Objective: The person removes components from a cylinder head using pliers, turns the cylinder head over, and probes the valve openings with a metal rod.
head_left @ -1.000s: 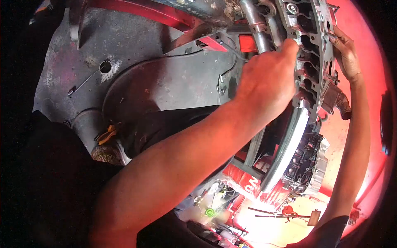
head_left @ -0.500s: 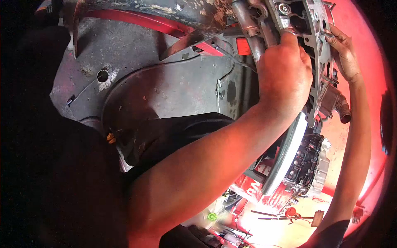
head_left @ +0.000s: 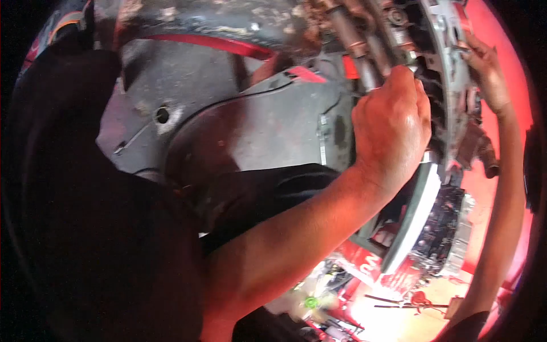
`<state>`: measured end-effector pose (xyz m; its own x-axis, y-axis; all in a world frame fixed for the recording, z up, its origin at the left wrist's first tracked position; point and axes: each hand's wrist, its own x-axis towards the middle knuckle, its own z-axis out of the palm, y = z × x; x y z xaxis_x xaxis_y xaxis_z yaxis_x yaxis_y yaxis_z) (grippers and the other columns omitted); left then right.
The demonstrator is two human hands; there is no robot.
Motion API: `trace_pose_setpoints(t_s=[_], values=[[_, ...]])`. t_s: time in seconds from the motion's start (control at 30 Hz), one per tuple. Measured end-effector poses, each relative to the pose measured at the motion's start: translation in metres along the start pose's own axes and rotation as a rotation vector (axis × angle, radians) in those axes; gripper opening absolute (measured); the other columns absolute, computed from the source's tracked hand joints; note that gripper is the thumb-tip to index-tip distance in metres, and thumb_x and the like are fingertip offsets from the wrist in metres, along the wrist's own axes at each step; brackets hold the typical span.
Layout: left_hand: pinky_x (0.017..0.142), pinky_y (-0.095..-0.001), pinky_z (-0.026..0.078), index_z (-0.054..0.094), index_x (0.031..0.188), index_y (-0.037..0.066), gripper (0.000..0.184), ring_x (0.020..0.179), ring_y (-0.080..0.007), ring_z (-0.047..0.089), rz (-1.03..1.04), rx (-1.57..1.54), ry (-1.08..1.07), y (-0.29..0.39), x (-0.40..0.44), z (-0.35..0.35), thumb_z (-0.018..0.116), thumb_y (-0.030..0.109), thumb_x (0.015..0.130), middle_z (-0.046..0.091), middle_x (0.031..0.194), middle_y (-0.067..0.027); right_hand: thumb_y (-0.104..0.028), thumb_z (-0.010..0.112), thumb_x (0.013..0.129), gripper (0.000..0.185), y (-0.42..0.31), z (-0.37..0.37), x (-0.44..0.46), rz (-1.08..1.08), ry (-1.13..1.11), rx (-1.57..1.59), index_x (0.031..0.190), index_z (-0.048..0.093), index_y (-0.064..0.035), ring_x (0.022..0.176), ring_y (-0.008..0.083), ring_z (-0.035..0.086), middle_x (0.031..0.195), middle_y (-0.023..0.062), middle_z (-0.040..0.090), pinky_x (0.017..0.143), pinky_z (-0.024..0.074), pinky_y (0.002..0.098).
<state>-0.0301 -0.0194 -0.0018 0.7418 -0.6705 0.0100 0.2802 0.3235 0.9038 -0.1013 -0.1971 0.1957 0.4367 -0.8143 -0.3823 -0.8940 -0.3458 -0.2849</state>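
My left hand (head_left: pixel 393 119) is a fist with its back to the camera, fingers curled at the near side of a grey metal engine part (head_left: pixel 450 85) that has a row of dark openings. What the fist holds is hidden. On the far side of that part, my right hand (head_left: pixel 481 62) has its thumb and fingers bent together at the edge, around something small and dark that is too blurred to name. Metal pipes (head_left: pixel 347 34) run beside the openings, just above my left hand.
A big stained cylinder (head_left: pixel 216 23) and a red frame (head_left: pixel 307 74) stand over the grey floor (head_left: pixel 273 125). A long pale bar (head_left: pixel 413 222) lies below my left hand, beside another engine (head_left: pixel 444 222). A green round item (head_left: pixel 310 302) shows at the bottom.
The whole view has shifted right and slightly down, with blur. My left fist has shifted along the engine part since the earliest frame. My right hand stays at the far edge.
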Motion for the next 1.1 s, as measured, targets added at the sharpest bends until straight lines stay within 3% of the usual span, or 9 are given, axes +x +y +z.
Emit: trace_pose_setpoints(t_s=[0.1, 0.2, 0.3, 0.33, 0.4, 0.47, 0.6, 0.9, 1.1], values=[[0.056, -0.0441, 0.048, 0.055, 0.09, 0.0, 0.007, 0.063, -0.0364, 0.063, -0.076, -0.043, -0.036, -0.027, -0.022, -0.031, 0.06, 0.0, 0.085, 0.059, 0.068, -0.0192, -0.033, 0.058, 0.091, 0.047, 0.039, -0.015, 0.013, -0.026, 0.065, -0.1, 0.127, 0.057, -0.0024, 0.095, 0.0137, 0.061, 0.112, 0.0073, 0.065, 0.091, 0.0462, 0.0295], [0.07, -0.0445, 0.048, 0.057, 0.094, 0.0, 0.011, 0.079, -0.0381, 0.061, 0.094, 0.177, -0.134, -0.056, -0.033, -0.071, 0.06, -0.002, 0.083, 0.059, 0.081, -0.0201, -0.014, 0.064, 0.087, 0.014, -0.057, 0.025, -0.011, 0.045, -0.118, -0.129, 0.095, 0.067, -0.0035, 0.061, 0.0128, 0.044, 0.071, 0.0024, 0.053, 0.054, 0.0353, 0.0287], [0.078, -0.0411, 0.049, 0.058, 0.099, 0.001, 0.016, 0.086, -0.0377, 0.062, 0.055, 0.279, -0.234, -0.062, -0.03, -0.101, 0.06, -0.002, 0.083, 0.062, 0.091, -0.0195, -0.01, 0.064, 0.085, 0.009, -0.032, 0.025, -0.013, -0.241, 0.061, -0.431, 0.091, 0.066, -0.0044, 0.06, 0.0072, 0.041, 0.072, -0.0033, 0.051, 0.053, 0.0321, 0.0262], [0.073, -0.0373, 0.051, 0.059, 0.099, 0.0, 0.016, 0.081, -0.0335, 0.065, 0.089, 0.257, -0.258, -0.053, -0.024, -0.104, 0.062, -0.002, 0.083, 0.063, 0.091, -0.0192, -0.01, 0.064, 0.085, 0.009, -0.032, 0.023, -0.014, -0.239, 0.078, -0.488, 0.091, 0.066, -0.0044, 0.06, 0.0072, 0.041, 0.072, -0.0033, 0.051, 0.053, 0.0321, 0.0262], [0.065, -0.0332, 0.052, 0.065, 0.099, 0.001, 0.016, 0.075, -0.0265, 0.067, 0.071, 0.187, -0.273, -0.033, -0.019, -0.086, 0.065, 0.001, 0.083, 0.066, 0.092, -0.0169, -0.024, 0.063, 0.088, 0.033, -0.025, 0.02, -0.012, -0.047, 0.072, -0.348, 0.113, 0.061, -0.0024, 0.083, 0.0113, 0.053, 0.094, 0.0028, 0.061, 0.075, 0.0412, 0.0279], [0.065, -0.0447, 0.047, 0.06, 0.099, 0.002, 0.02, 0.072, -0.035, 0.058, 0.13, 0.095, -0.269, -0.012, -0.007, -0.063, 0.063, 0.0, 0.079, 0.057, 0.076, -0.0153, -0.031, 0.063, 0.09, 0.042, -0.017, 0.018, -0.008, 0.045, 0.031, -0.112, 0.12, 0.061, -0.0021, 0.089, 0.0124, 0.061, 0.1, 0.0035, 0.068, 0.083, 0.0464, 0.0271], [0.065, -0.0371, 0.053, 0.066, 0.098, 0.001, 0.015, 0.074, -0.0323, 0.067, 0.264, 0.057, -0.19, -0.005, 0.015, -0.027, 0.066, 0.003, 0.083, 0.067, 0.089, -0.0165, -0.024, 0.063, 0.091, 0.036, -0.018, 0.026, -0.008, 0.056, 0.083, 0.023, 0.117, 0.062, 0.0004, 0.086, 0.0085, 0.059, 0.098, 0.0003, 0.066, 0.08, 0.0453, 0.0236], [0.053, -0.045, 0.048, 0.063, 0.08, 0.0, 0.006, 0.06, -0.0399, 0.062, -0.052, -0.116, 0.09, -0.001, 0.006, 0.02, 0.064, 0.007, 0.082, 0.06, 0.062, -0.0211, -0.018, 0.06, 0.092, 0.037, 0.002, 0.013, 0.0, 0.045, -0.022, 0.189, 0.123, 0.057, 0.0013, 0.091, 0.0097, 0.061, 0.106, 0.003, 0.065, 0.085, 0.048, 0.0243], [0.054, -0.0453, 0.048, 0.062, 0.078, -0.002, 0.009, 0.062, -0.0413, 0.063, -0.107, -0.123, 0.09, 0.002, 0.004, 0.027, 0.063, 0.006, 0.082, 0.059, 0.062, -0.0235, -0.018, 0.058, 0.094, 0.037, -0.001, 0.013, -0.001, 0.046, 0.002, 0.198, 0.125, 0.056, 0.0011, 0.092, 0.01, 0.061, 0.107, 0.0041, 0.065, 0.085, 0.0485, 0.0251]])
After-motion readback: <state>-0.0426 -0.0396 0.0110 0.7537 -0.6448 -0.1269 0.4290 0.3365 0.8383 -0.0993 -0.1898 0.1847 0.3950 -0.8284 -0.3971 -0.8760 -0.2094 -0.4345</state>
